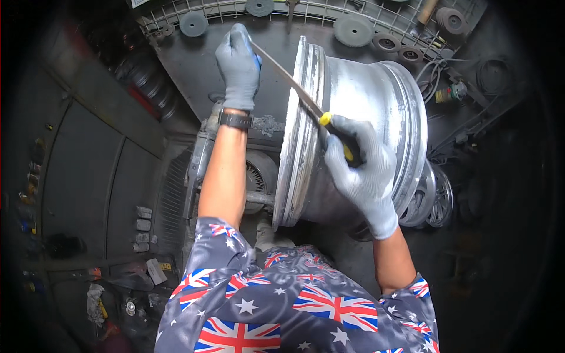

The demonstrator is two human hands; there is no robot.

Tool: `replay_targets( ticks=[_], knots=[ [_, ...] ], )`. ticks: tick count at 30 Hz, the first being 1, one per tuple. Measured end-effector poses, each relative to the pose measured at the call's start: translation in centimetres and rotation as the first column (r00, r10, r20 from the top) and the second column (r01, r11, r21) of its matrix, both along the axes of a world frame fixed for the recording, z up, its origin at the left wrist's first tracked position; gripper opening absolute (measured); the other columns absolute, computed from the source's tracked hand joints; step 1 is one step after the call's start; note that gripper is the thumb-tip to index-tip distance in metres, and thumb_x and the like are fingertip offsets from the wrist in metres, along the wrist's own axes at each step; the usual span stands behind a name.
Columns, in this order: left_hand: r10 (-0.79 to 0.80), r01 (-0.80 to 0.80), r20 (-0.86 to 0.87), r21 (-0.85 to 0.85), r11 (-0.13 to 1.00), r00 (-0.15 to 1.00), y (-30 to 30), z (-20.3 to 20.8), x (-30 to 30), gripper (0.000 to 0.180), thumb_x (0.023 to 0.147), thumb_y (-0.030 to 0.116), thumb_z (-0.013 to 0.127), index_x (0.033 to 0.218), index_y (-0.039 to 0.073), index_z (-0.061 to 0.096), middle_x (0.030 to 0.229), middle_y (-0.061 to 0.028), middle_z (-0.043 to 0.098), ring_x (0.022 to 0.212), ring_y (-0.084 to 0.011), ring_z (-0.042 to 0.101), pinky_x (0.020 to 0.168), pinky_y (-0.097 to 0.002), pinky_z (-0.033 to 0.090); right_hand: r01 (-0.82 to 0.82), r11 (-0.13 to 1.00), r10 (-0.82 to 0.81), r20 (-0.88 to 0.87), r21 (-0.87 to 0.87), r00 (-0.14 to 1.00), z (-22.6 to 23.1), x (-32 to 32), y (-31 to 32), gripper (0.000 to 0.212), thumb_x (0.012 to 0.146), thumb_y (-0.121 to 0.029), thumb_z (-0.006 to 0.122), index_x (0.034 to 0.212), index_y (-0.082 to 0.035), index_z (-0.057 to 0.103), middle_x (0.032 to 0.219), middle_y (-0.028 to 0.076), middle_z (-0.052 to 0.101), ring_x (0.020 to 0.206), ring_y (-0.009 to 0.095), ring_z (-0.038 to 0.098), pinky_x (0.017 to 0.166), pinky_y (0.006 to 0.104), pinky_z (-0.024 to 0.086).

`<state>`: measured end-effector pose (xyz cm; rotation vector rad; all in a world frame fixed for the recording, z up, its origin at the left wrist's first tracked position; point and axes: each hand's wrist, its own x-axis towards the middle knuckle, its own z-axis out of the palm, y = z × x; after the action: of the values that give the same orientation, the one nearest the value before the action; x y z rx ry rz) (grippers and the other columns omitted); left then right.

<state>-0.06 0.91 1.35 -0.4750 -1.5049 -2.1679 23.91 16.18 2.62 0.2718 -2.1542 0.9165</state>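
A long flat metal file [286,75] with a black and yellow handle slants across the outer lip of a bare silver wheel rim [359,88]. My right hand [364,170], in a grey-white glove, is wrapped round the handle in front of the rim's barrel. At the far end of the blade, my gloved left hand [238,65] is closed on the tip, beyond the rim's left edge. The blade appears to lie against the lip. Worn bands and bright streaks show along the rim edge. The lower side of the barrel is in shadow.
Behind the rim, a wire rack [306,9] holds several grinding discs, including a grey disc [353,29]. More alloy wheels [438,197] stand at the right, below a green and red tool [453,92] with cables. Dark cabinet panels [82,170] line the left.
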Motion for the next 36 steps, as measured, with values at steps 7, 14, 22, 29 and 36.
replay_targets(
  ticks=[7, 14, 22, 29, 36],
  knots=[
    [-0.143, 0.145, -0.142, 0.002, 0.989, 0.979, 1.8, -4.8, 4.6, 0.037, 0.114, 0.035, 0.05, 0.087, 0.009, 0.055, 0.069, -0.0006, 0.051, 0.058, -0.0091, 0.05, 0.052, -0.0267, 0.042, 0.03, 0.996, -0.031, 0.014, 0.089, 0.999, -1.9, 6.6, 0.7, 0.029, 0.08, 0.005, 0.074, 0.108, 0.0, 0.073, 0.093, 0.018, 0.076, 0.078, 0.031, 0.077, 0.071, 0.0374, 0.06],
    [0.05, -0.056, -0.083, -0.068, 0.996, 0.995, -0.7, -2.7, 0.3, 0.038, 0.113, 0.035, 0.052, 0.085, 0.01, 0.055, 0.068, 0.0016, 0.051, 0.056, -0.0084, 0.05, 0.05, -0.0258, 0.041, -0.02, 0.999, 0.021, -0.025, 0.048, 0.999, -0.7, 2.9, 0.0, 0.03, 0.082, 0.003, 0.074, 0.112, -0.002, 0.073, 0.088, 0.015, 0.075, 0.077, 0.03, 0.076, 0.07, 0.037, 0.058],
    [-0.126, 0.126, -0.001, 0.072, 0.989, 0.992, 1.7, -1.8, 1.8, 0.036, 0.111, 0.031, 0.054, 0.082, 0.011, 0.054, 0.068, 0.0023, 0.048, 0.056, -0.0079, 0.047, 0.049, -0.0263, 0.039, 0.027, 0.997, -0.027, 0.008, 0.071, 1.0, -0.5, 2.4, 1.8, 0.025, 0.084, 0.0, 0.073, 0.108, -0.004, 0.073, 0.087, 0.015, 0.075, 0.077, 0.029, 0.077, 0.069, 0.0359, 0.059],
    [-0.007, 0.006, 0.082, 0.009, 1.0, 0.997, 1.7, -0.2, -1.1, 0.04, 0.111, 0.03, 0.051, 0.077, 0.01, 0.051, 0.065, 0.0033, 0.044, 0.056, -0.0069, 0.045, 0.051, -0.0269, 0.037, 0.042, 0.999, -0.042, 0.056, 0.004, 0.998, 1.6, -1.0, 1.1, 0.016, 0.089, -0.01, 0.073, 0.105, -0.008, 0.072, 0.089, 0.016, 0.073, 0.079, 0.035, 0.074, 0.071, 0.0401, 0.057],
    [-0.116, 0.108, -0.155, -0.062, 0.992, 0.981, 1.2, -4.8, 11.4, 0.04, 0.114, 0.037, 0.048, 0.086, 0.009, 0.053, 0.07, 0.0014, 0.048, 0.062, -0.008, 0.047, 0.056, -0.0242, 0.04, 0.002, 0.991, -0.01, 0.057, 0.134, 0.998, -3.5, 11.1, 0.6, 0.041, 0.074, 0.008, 0.077, 0.113, -0.001, 0.069, 0.092, 0.018, 0.075, 0.073, 0.029, 0.075, 0.067, 0.0371, 0.059]
  ],
)
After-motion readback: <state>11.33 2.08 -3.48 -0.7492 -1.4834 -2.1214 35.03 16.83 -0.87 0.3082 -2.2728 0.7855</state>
